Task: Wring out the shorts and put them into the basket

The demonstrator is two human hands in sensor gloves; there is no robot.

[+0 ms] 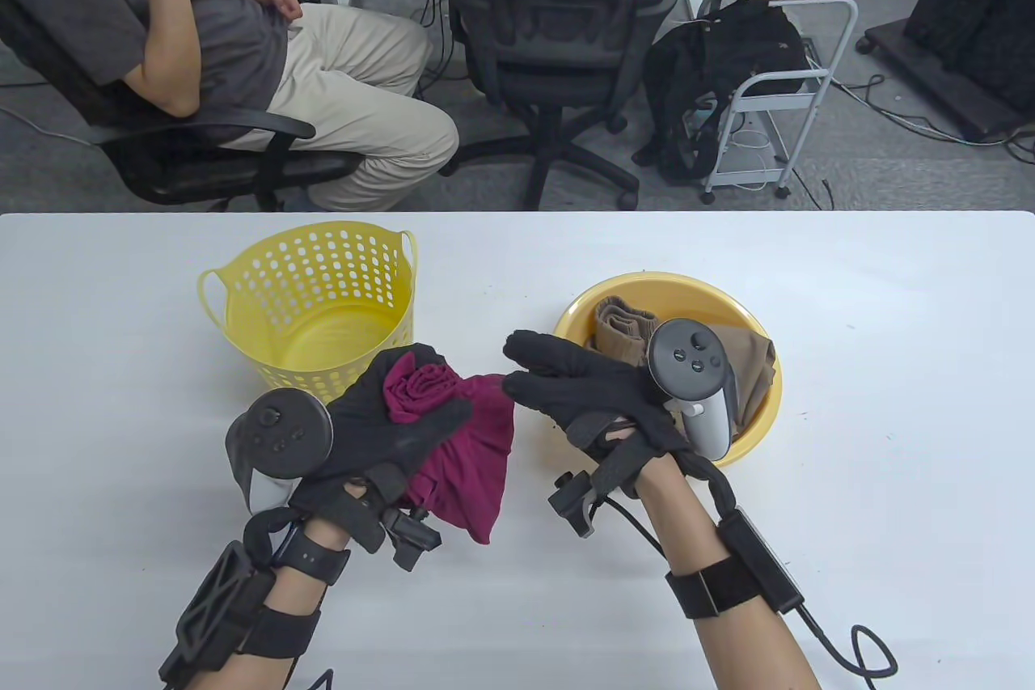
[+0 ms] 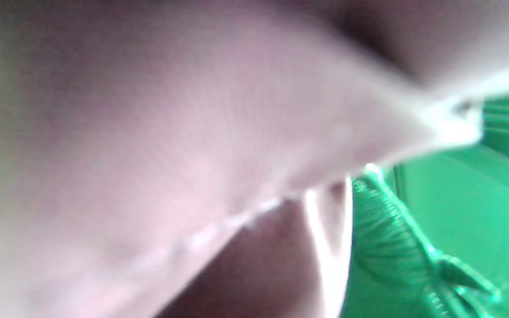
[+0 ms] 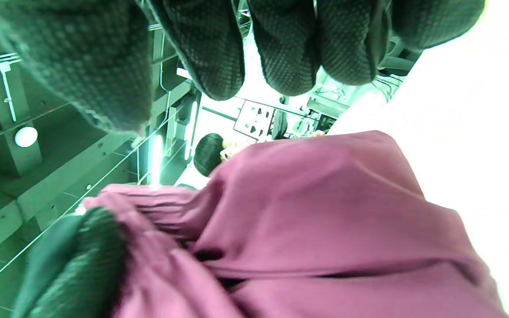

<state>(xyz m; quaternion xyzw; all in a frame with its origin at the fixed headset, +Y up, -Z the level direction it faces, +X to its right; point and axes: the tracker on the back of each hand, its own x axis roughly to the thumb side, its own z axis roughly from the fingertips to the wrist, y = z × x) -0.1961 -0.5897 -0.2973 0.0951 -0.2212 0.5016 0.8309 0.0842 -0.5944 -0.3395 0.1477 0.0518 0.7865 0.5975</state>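
While left hand [image 1: 380,431] clamps bunched maroon fabric shorts [image 1: 465,447] beside perforated yellow plastic basket [image 1: 315,302], ready for transfer; right hand [image 1: 590,399] flat, fingers straight, holding nothing.

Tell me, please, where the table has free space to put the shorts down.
Bare table lies right of the yellow basin, left of the yellow basket, and along the near edge between the forearms. The middle is crowded: basket, basin and both hands sit close together.

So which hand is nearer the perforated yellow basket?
Left. The left hand grips the maroon shorts just in front of the basket; the right hand hovers open over by the basin.
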